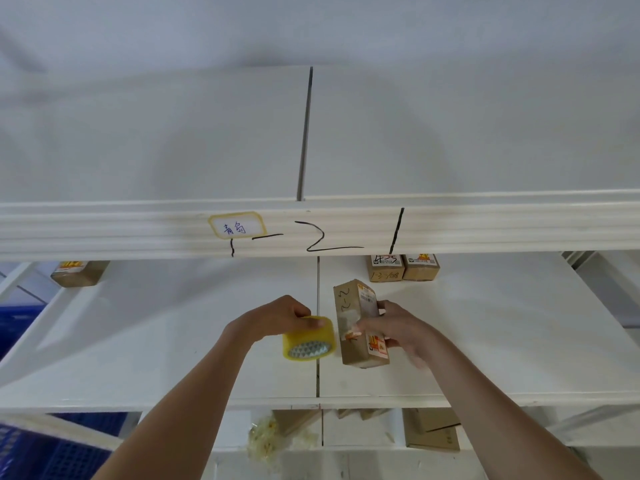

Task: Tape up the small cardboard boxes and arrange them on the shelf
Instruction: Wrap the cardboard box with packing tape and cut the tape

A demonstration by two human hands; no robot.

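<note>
Fingers of left hand [277, 318] grip tape roll [309, 338]; right hand [394, 329] apparently holds box [356, 327] above shelf [173, 341].

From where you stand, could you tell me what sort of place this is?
Probably a parcel stockroom: white shelving with a handwritten bay label, labelled cardboard boxes at the back, blue crates alongside.

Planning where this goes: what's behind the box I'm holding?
Behind the held box, two taped boxes stand side by side at the shelf back. The upper beam hides their tops.
</note>
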